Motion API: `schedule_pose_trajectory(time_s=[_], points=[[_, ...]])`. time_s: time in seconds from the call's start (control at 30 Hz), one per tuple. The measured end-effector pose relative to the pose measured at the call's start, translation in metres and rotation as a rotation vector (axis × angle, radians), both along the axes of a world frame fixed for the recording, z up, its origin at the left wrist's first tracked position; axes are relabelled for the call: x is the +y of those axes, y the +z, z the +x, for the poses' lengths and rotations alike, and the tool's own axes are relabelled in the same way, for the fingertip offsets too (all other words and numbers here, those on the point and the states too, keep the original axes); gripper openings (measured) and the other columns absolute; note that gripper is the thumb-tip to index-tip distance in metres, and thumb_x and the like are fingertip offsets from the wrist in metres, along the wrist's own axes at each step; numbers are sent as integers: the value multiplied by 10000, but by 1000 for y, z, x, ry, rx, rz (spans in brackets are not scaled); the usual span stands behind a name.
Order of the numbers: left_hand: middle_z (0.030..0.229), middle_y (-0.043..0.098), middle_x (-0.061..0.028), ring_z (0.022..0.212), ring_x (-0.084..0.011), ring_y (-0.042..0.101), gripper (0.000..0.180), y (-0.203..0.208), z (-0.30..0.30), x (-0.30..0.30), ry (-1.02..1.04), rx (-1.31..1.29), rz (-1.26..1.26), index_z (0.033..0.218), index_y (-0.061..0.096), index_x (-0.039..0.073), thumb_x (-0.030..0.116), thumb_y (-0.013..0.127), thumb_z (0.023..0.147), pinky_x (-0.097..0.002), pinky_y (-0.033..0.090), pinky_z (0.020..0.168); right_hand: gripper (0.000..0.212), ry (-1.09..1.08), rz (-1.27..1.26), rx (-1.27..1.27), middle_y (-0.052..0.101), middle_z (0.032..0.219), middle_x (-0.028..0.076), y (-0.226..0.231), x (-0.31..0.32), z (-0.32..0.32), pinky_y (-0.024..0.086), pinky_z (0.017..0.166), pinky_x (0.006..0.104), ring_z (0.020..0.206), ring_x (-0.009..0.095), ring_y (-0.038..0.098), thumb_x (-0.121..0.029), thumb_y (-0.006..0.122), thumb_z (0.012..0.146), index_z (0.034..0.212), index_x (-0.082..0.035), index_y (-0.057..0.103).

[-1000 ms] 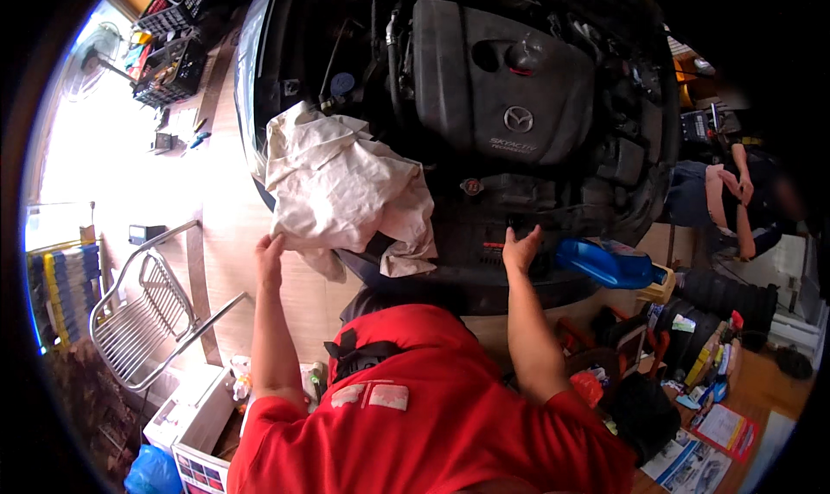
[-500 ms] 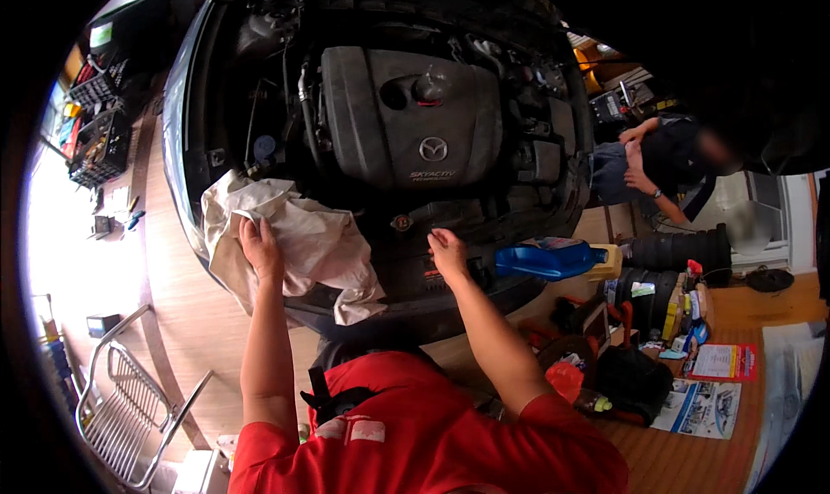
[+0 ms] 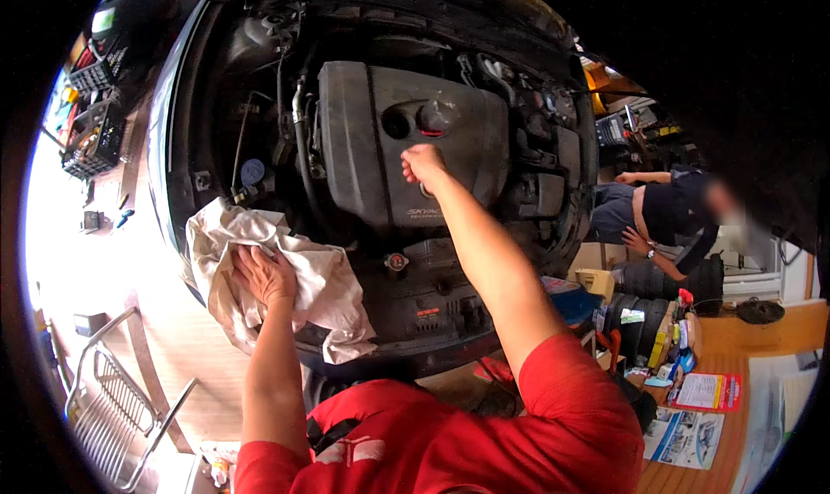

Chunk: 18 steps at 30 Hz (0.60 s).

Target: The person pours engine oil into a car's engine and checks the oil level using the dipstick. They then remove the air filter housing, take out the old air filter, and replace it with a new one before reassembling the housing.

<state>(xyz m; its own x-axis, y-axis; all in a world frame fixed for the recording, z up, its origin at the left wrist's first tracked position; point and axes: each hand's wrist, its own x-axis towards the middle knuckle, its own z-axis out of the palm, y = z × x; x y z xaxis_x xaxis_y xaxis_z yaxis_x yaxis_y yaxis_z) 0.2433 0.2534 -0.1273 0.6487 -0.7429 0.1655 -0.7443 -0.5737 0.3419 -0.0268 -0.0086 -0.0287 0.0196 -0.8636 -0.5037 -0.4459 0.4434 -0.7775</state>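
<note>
My left hand (image 3: pixel 264 274) lies with its fingers spread on a crumpled off-white cloth (image 3: pixel 324 299), which drapes over the car's front left edge. Over the dark grey engine cover (image 3: pixel 350 140), my right hand (image 3: pixel 423 165) hangs with its fingers curled closed. Whatever it may hold is too small to make out. Just ahead of that hand the cover has a round dark opening (image 3: pixel 397 124), with a clear rounded piece (image 3: pixel 439 114) beside it. A metal radiator cap (image 3: pixel 396 262) sits nearer to me, between my two forearms.
A blue jug (image 3: pixel 571 302) stands at the right front of the bay, partly behind my right arm. Another person (image 3: pixel 670 217) is off to the right. Stacked tyres (image 3: pixel 631 317) and a wooden surface (image 3: pixel 735 338) lie right; a metal-framed chair (image 3: pixel 121 399) stands left.
My right hand has moved forward from the front of the bay to above the engine cover. My left hand has flattened on the cloth. The other person's arms have shifted.
</note>
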Motion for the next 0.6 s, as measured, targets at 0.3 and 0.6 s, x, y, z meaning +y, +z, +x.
schedule_pose_trajectory(time_s=[0.3,0.6], points=[[1403,351,-195,1338,-399,252,485,-7,1,-3,20,21,38,1154,465,27,258,614,755,-559,150,1095,195,385,-85,961,616,1112,250,-15,-96,58,526,803,437,1015,355,620,-21,597,842,1011,69,632],[1437,293,-190,1371,-386,197,559,8,-8,-20,-5,69,80,1223,396,46,229,627,748,-568,136,1098,219,495,56,1167,635,994,199,-34,-120,50,520,641,343,798,240,613,-106,467,945,975,39,629]])
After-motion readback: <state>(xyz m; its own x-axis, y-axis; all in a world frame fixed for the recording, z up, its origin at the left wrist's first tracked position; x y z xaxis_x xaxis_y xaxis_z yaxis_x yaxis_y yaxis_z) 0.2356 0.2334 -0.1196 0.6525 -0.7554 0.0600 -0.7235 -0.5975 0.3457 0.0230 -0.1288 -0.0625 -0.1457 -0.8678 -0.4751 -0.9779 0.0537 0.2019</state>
